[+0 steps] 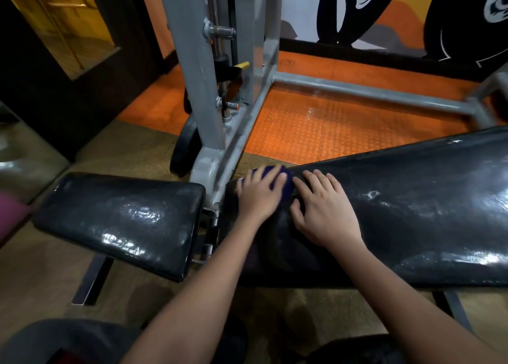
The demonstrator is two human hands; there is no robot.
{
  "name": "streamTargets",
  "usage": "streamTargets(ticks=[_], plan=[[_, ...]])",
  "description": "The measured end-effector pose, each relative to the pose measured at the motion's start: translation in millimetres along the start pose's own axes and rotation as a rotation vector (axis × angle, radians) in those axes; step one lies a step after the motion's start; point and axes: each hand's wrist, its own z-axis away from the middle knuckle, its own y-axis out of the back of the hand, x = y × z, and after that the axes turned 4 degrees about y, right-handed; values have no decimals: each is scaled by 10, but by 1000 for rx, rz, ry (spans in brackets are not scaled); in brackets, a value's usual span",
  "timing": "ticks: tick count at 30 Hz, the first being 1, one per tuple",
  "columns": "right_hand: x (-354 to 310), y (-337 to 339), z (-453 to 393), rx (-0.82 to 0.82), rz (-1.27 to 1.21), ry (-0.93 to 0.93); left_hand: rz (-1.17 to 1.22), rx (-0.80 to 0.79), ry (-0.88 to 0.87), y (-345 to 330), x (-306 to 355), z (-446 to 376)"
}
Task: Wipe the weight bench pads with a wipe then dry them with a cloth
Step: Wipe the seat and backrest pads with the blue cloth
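Cloth [283,181] is lying under the flat left hand [258,196] at the long pad's [412,212] near end; pad is running rightward; right hand [324,212] is resting flat beside it.

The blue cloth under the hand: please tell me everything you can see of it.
The blue cloth is dark blue-purple and looks soft. It lies bunched on the near end of the long black bench pad. The left hand presses flat on it and hides most of it; the right hand rests beside it on the pad.
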Motion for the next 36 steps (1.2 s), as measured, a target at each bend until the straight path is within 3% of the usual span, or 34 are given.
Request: streamTargets(ticks=[3, 5, 8, 11, 15, 18, 22, 29, 36], plan=[[0, 6, 7, -1, -14, -7, 19, 51, -154, -36, 31, 433], [12, 0, 13, 0, -13, -17, 74, 74, -150, -49, -277, 707], [4, -25, 8, -1, -4, -18, 306, 12, 129, -9, -959, 854], [-12, -17, -7, -10, -1, -4, 462, -55, 319, 43, -1161, 601], [-12, -10, -10, -10, 6, -8, 242, -3, 255, 23, -728, 100], [-14, -18, -17, -14, 16, -9, 43, 19, 58, -2, -354, 17], [-9, 10, -13, -8, 10, -9, 69, 53, -109, 3, -388, 446], [-13, -29, -22, -9, -3, -7, 382, 27, 217, -55, -1140, 1195], [-12, 25, -32, -33, -15, -37, 356, 105, 213, 208, -1196, 1099]])
